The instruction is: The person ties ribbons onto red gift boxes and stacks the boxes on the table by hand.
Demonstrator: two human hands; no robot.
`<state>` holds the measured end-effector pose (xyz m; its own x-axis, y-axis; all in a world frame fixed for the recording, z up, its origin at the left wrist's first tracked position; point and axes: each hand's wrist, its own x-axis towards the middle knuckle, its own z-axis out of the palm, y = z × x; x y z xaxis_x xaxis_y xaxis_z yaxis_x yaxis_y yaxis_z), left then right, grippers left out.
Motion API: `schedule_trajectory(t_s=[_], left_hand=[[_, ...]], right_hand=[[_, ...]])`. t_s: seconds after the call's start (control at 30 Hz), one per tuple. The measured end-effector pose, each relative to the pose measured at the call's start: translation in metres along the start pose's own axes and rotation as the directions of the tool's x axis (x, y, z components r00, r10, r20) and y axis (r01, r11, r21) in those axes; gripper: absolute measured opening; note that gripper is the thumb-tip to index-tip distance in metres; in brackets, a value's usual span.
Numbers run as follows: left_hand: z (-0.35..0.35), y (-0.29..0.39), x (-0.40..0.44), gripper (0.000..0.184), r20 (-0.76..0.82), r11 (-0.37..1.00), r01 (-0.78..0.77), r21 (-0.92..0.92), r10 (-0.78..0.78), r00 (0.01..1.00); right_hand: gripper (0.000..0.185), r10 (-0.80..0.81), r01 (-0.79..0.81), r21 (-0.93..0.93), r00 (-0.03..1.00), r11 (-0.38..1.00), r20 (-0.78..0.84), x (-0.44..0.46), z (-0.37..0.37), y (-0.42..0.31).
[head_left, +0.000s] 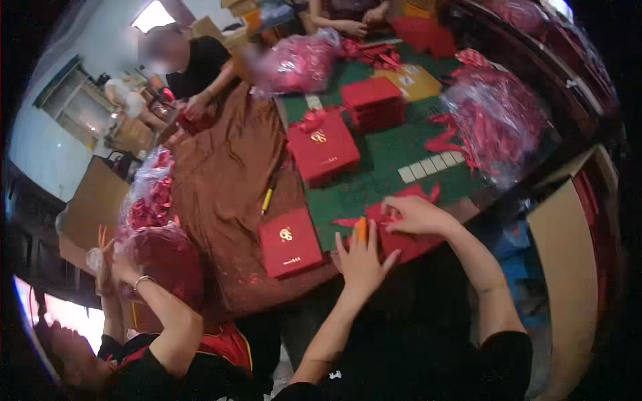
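On the left we see red strips crammed in a clear plastic bag (152, 190), and our left hand (363, 267) spreads released, something orange (362, 230) at one finger. Our smooth red piece (409, 247) lies by the near edge of the green table (378, 157), partly hidden under our curled right hand (418, 215), whose grip we cannot tell. Farther right, a glossy transparent bag (498, 123) bulges with tangled red ribbons (480, 137).

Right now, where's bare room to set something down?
Brown cloth between left bag and yellow pen, though rumpled. Green mat between ribboned box and white cards. Crowded: around left hand, right hand and by right bag.
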<state>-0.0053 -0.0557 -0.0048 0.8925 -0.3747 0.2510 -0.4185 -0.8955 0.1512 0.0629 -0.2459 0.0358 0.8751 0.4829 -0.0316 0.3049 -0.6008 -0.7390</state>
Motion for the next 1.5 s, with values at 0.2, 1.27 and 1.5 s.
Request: schedule_trajectory(t_s=[0.2, 1.27, 1.5], left_hand=[[-0.004, -0.007, 0.002, 0.082, -0.002, 1.000, -0.019, 0.001, 0.019, 1.000], [0.016, 0.000, -0.020, 0.042, -0.226, 0.926, 0.003, -0.378, -0.095, 0.970], [0.019, 0.002, -0.018, 0.026, -0.242, 0.866, 0.022, -0.499, -0.164, 0.956]], right_hand=[[0.028, 0.234, -0.194, -0.351, 0.970, 0.916, 0.072, -0.065, -0.041, -0.006], [0.019, 0.228, -0.067, 0.436, 0.917, 0.897, -0.329, -0.054, 0.044, 0.003], [0.009, 0.324, -0.028, 0.638, 0.878, 0.769, -0.352, -0.054, 0.052, -0.005]])
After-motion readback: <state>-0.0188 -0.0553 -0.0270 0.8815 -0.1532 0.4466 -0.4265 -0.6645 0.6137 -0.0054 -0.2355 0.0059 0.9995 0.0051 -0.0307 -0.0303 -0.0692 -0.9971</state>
